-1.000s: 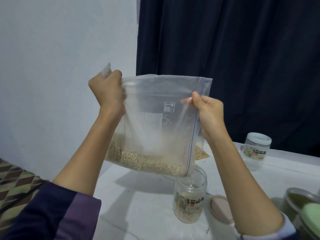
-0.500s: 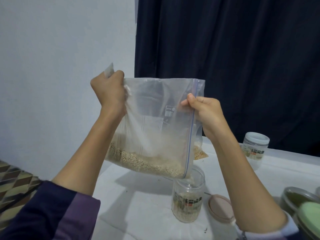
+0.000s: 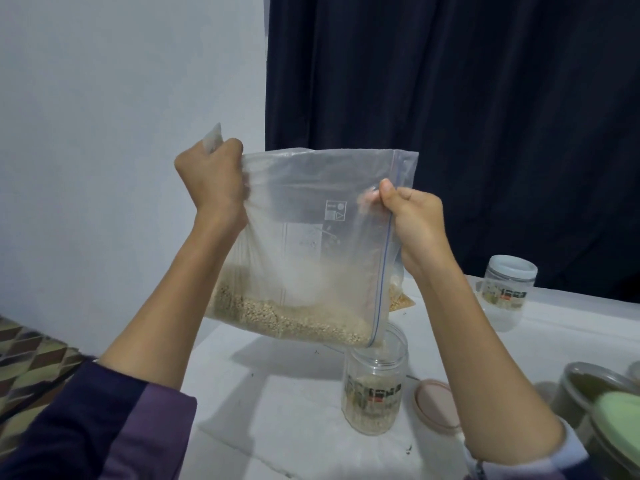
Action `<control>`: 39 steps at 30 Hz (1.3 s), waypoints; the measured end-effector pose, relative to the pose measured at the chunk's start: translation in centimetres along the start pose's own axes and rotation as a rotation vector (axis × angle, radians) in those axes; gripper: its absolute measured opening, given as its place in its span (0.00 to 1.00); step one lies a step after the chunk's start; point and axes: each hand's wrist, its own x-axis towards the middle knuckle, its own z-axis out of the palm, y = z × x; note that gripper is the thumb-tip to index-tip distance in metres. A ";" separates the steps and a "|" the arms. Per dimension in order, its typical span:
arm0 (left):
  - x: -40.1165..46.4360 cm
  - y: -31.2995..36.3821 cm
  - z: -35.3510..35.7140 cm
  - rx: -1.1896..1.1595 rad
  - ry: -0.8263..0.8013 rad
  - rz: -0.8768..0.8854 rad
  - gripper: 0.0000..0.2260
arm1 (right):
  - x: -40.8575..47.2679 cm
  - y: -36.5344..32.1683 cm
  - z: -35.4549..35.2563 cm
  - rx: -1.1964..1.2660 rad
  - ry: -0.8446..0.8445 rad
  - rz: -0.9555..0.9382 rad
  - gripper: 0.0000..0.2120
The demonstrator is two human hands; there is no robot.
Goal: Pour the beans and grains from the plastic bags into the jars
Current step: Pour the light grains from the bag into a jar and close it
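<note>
Both hands, left hand (image 3: 211, 181) and right hand (image 3: 412, 216), are pinching the bag (image 3: 311, 244) sideways in the air, its low corner hanging over the open jar (image 3: 375, 382) so grains (image 3: 287, 317) are funnelling in.

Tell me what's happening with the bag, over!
Left hand and right hand both grip the zip bag. Grains pooled at its low corner above the open jar. Nothing blocking.
</note>
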 end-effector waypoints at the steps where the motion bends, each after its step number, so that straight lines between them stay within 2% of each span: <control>1: 0.0 0.0 0.0 -0.012 -0.004 0.005 0.19 | 0.0 0.1 0.1 -0.008 -0.022 -0.005 0.15; 5: -0.3 0.1 0.0 0.006 0.006 0.000 0.20 | -0.1 0.5 0.0 -0.014 0.020 -0.029 0.15; 8: -0.5 0.1 0.0 -0.019 0.003 0.012 0.20 | -0.1 0.6 0.1 -0.030 -0.021 -0.031 0.14; 12: -0.5 0.3 0.1 -0.010 -0.004 0.004 0.20 | -0.1 0.8 0.3 -0.033 0.062 -0.080 0.15; 15: -0.8 0.5 0.1 -0.011 0.000 0.014 0.21 | -0.2 1.1 0.3 -0.020 0.004 -0.078 0.16; 23: -1.2 0.8 0.3 0.017 0.025 0.016 0.20 | -0.1 1.4 0.3 -0.012 0.072 -0.094 0.15; 26: -1.2 0.8 0.3 0.020 0.024 0.032 0.19 | 0.1 1.3 0.2 -0.005 0.001 -0.083 0.15; 29: -1.0 0.8 0.4 0.032 0.038 0.016 0.19 | 0.3 1.3 0.0 0.030 0.030 -0.077 0.15; 39: -1.2 1.0 0.9 0.017 0.043 0.032 0.20 | 0.8 0.9 -0.8 0.041 -0.053 -0.031 0.14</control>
